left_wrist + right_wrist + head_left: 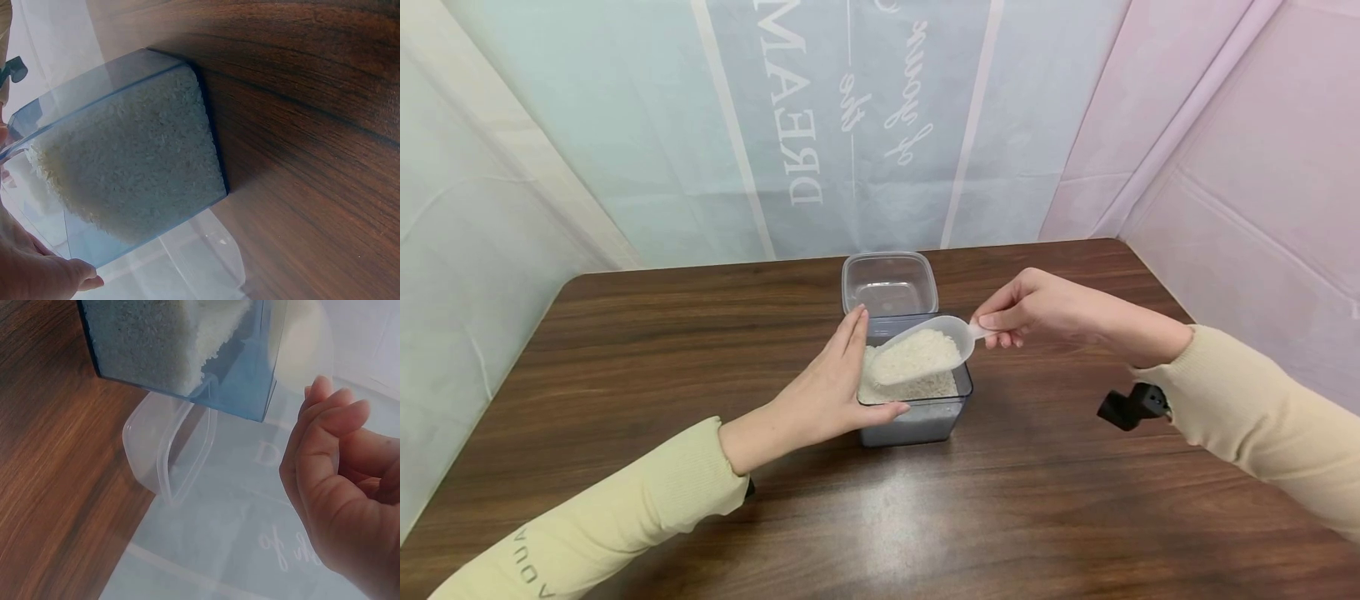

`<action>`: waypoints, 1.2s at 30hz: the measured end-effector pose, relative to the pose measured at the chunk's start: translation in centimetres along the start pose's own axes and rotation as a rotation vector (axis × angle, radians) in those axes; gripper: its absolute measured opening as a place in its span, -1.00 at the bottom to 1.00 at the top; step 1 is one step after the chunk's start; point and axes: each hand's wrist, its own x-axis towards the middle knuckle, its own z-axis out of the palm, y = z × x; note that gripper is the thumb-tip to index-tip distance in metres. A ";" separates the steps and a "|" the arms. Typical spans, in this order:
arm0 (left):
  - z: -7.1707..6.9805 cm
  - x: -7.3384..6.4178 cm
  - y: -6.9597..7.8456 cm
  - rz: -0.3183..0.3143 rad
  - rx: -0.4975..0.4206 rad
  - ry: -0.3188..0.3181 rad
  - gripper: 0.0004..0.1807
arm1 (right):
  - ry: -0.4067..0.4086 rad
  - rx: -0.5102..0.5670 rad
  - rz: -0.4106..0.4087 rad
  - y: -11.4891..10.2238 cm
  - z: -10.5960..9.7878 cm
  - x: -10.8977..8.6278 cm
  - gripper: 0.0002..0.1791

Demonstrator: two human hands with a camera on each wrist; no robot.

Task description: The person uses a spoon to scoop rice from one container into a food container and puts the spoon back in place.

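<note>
Sheet-screened tabletop workspace, with wood-grain table (1037, 500), lettered backdrop (876, 158) and pale side hangings (1247, 175).

Behind the far edge of your bench (685, 333), the hanging cloth (895, 208) carries white capitals (788, 117) spelling DREAM from bottom to top, beside "the" and "of your" in white script (913, 79); a further mark is cut off at the top of the head view. In the right wrist view, a D and a reversed "of" show near your right hand (344, 478). Toward the near left corner, dark letters (525, 560) on your left sleeve (625, 500) appear to read AQUA.
</note>
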 end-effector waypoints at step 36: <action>0.1 -0.1 0.1 -0.017 -0.006 -0.007 0.22 | 0.072 0.169 -0.008 0.8 -1.7 -1.1 -0.66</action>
